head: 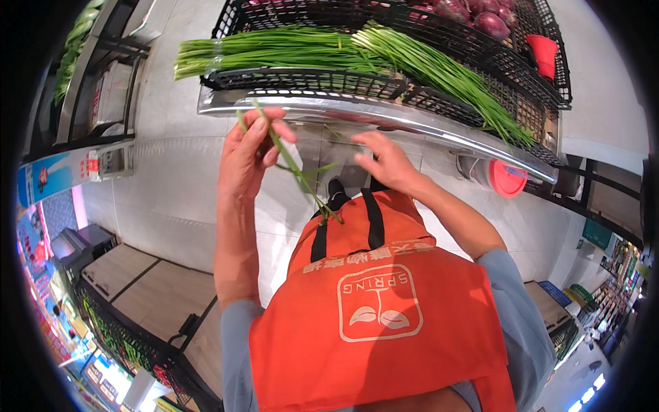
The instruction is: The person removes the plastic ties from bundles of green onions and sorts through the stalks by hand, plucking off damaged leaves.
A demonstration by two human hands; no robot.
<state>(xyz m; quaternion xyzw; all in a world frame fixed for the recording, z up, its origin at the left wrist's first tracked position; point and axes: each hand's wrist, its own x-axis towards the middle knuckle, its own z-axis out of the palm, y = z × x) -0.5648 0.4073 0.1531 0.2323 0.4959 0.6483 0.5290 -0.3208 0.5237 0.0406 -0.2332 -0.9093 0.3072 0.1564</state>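
My left hand (247,147) pinches a few thin green chive stalks (296,172) between thumb and fingers. Their lower ends hang over the front of my orange apron (376,309). My right hand (383,159), slightly blurred, is raised to the right of the stalks with its fingers apart and nothing in them. Ahead of both hands, a bundle of garlic chives (278,49), tied near its pale ends, lies along the near edge of a black plastic crate (309,81). A second bunch of chives (443,77) lies slantwise beside it, its green tips reaching the metal rim.
Red onions (491,23) and a red plastic cup (544,55) are in the crates behind. The stand's shiny metal edge (437,129) runs just beyond my hands. Below it at right is a bucket with a red lid (507,177). A wood-topped counter (154,293) stands at left.
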